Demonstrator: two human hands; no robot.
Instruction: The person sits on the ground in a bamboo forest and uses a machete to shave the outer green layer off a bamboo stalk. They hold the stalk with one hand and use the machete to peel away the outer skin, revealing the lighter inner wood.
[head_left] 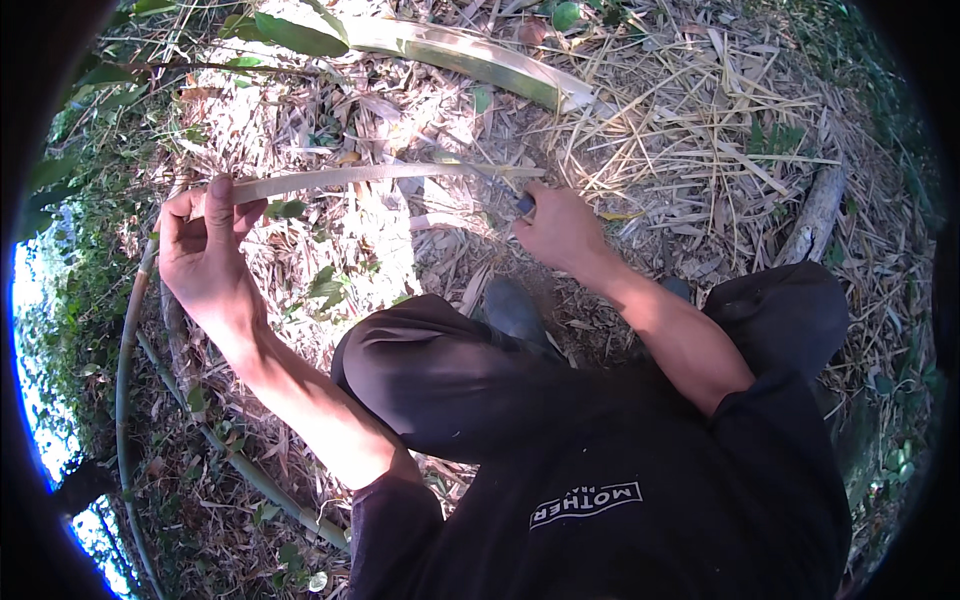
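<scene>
My left hand is closed round one end of a long, pale bamboo strip, with the thumb pointing up along it. From there the strip runs nearly level to the right, bowing slightly upward. In my right hand is the dark handle of a knife, gripped in a fist. Its thin blade slants up and left to the strip near the far right end. Whether the edge bites into the strip or only lies against it, I cannot tell. Most of the handle is hidden by my fingers.
Beyond the strip lies a thick split bamboo length. Pale shavings are heaped at the upper right, near a weathered log. Green stalks cross the left side. My bent knees and a grey boot are close below my hands.
</scene>
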